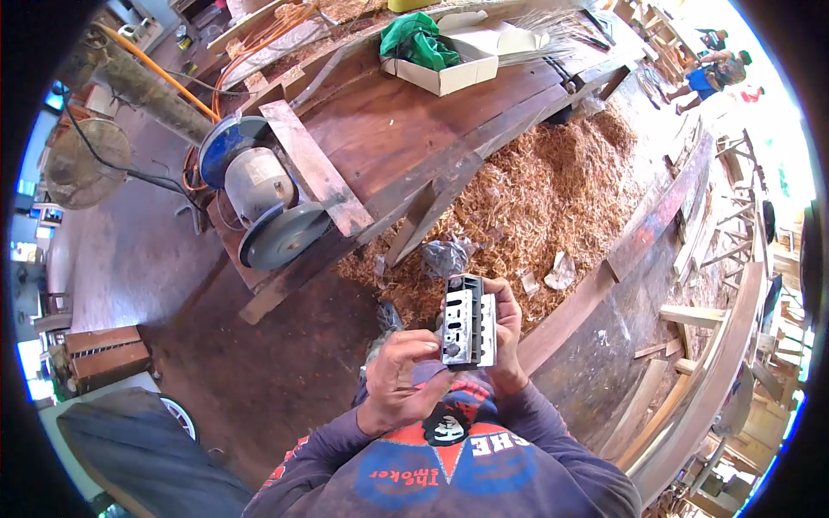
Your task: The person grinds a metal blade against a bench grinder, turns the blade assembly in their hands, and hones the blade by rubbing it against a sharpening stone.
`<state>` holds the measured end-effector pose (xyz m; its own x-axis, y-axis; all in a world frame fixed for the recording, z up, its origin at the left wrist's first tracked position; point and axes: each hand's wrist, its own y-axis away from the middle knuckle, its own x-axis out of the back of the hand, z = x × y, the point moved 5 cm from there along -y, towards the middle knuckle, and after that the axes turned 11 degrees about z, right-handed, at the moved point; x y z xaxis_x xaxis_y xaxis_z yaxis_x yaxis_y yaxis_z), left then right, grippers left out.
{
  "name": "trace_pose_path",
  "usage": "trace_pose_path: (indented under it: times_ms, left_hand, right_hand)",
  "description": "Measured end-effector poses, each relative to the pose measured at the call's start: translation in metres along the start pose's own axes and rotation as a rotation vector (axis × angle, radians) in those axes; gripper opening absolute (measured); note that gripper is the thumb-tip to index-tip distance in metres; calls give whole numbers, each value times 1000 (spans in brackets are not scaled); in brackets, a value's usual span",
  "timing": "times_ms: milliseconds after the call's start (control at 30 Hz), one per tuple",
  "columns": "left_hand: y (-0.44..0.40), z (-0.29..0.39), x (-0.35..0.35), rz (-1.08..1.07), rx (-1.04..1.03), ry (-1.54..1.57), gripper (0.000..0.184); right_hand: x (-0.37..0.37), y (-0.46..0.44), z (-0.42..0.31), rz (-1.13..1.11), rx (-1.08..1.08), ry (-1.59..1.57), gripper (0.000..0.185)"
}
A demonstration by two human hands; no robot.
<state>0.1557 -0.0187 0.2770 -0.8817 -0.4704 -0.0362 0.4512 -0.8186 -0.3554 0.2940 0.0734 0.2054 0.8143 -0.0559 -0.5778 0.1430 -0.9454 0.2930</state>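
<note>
A small rectangular block, with a slotted light-metal face and black ribbed parts, is held upright in front of my chest. My right hand grips it from the right side and behind, with the fingers partly hidden by the block. My left hand is at its lower left corner, palm toward me, with the forefinger and thumb apart and their tips close to the block's edge. Whether those fingertips touch the block I cannot tell.
A bench grinder with two wheels stands at the end of the wooden workbench. On the bench sits a white box with green cloth. Wood shavings cover the ground; long boards lie right. People are far off.
</note>
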Motion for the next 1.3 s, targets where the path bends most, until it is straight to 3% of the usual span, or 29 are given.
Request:
trace_pose_path:
  times_ms: [67, 333, 400, 533, 633, 800, 867, 1000, 1300]
  left_hand:
    - [5, -6, -2, 40, 117, 144, 49]
    - [12, -7, 15, 64, 99, 101, 48]
    - [18, -12, 25, 116, 106, 116, 47]
    - [37, -37, 63, 327, 233, 152, 47]
    - [52, -63, 91, 584, 598, 366, 36]
    - [69, -134, 144, 764, 712, 374, 35]
    - [68, -168, 158, 884, 835, 585, 34]
    - [58, -241, 179, 960, 757, 614, 35]
    - [32, -295, 203, 1117, 576, 515, 18]
  right_hand:
    - [1, -2, -2, -13, -2, -2, 35]
    - [-3, -1, 8, -75, -33, -18, 31]
    - [-8, 0, 11, -44, 28, 121, 34]
    - [-24, 9, 41, -51, 131, 361, 37]
    - [-33, 10, 82, -98, 144, 455, 39]
    - [-50, -4, 156, -86, 252, 749, 35]
    - [-56, -22, 188, -117, 311, 774, 32]
    - [-64, -67, 238, -211, 614, 999, 31]
    - [-90, -110, 284, -275, 650, 948, 32]
